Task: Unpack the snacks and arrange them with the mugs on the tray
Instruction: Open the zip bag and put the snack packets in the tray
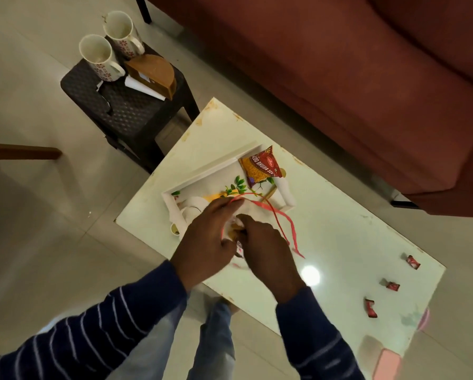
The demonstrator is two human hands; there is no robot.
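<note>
A white tray [202, 171] with a flower print lies on the pale low table [339, 237]. A red and yellow snack packet [261, 167] rests in the tray's far right corner. Above the tray's near edge, my left hand [205, 237] and my right hand [265, 248] both grip a white bag with red handles [257, 208]; something yellow shows between my fingers. Two white mugs with red flower marks [99, 57] [121, 32] stand on a dark stool [125, 105] to the far left, off the table.
Three small red wrapped sweets [412, 261] [391, 285] [371, 308] lie along the table's right side. A brown wooden holder [153, 72] with white paper sits on the stool. A red-brown sofa [367, 78] runs behind the table. A pink object [389, 363] sits at the table's near right corner.
</note>
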